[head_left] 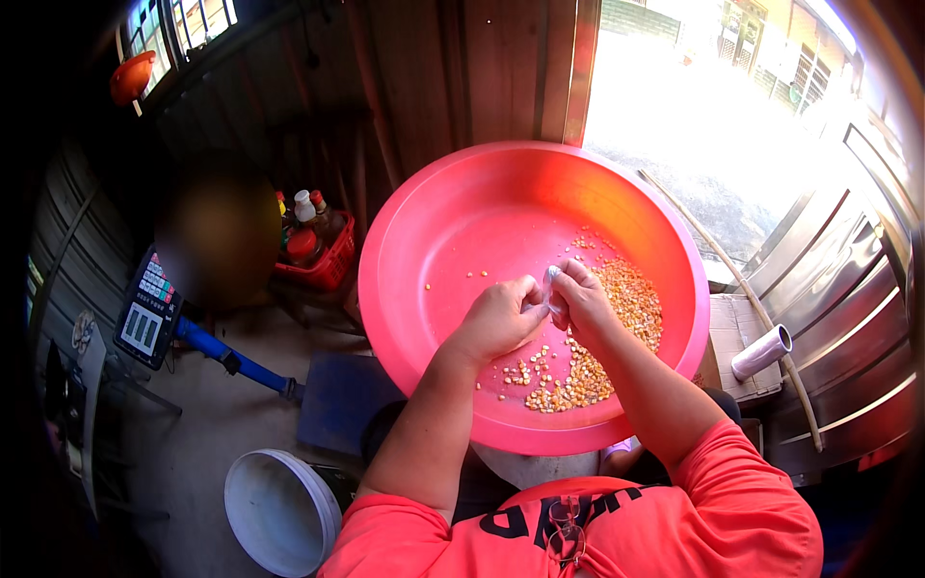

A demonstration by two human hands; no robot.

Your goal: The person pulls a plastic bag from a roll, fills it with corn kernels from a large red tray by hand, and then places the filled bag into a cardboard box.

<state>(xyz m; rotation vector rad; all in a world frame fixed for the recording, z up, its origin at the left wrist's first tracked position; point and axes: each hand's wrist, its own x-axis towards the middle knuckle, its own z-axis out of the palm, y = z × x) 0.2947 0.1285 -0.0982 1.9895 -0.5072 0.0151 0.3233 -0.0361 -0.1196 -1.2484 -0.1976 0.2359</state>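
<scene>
A large pink plastic basin (434, 202) rests in front of me, tilted toward my lap. Loose yellow corn kernels (617, 318) lie in a pile along its right and lower inside. My left hand (501, 318) and my right hand (578, 297) meet over the basin's middle, both closed around a small pale corn cob (550, 282) of which only the tip shows between the fingers. A few single kernels lie scattered on the bare pink bottom to the left of my hands.
A white bucket (279, 511) stands on the floor at lower left. Beside it are a blue platform scale (337, 395) with a display head (146, 310), and a red crate of bottles (323, 252). A white roll (761, 352) lies on cardboard at right, by metal shutters.
</scene>
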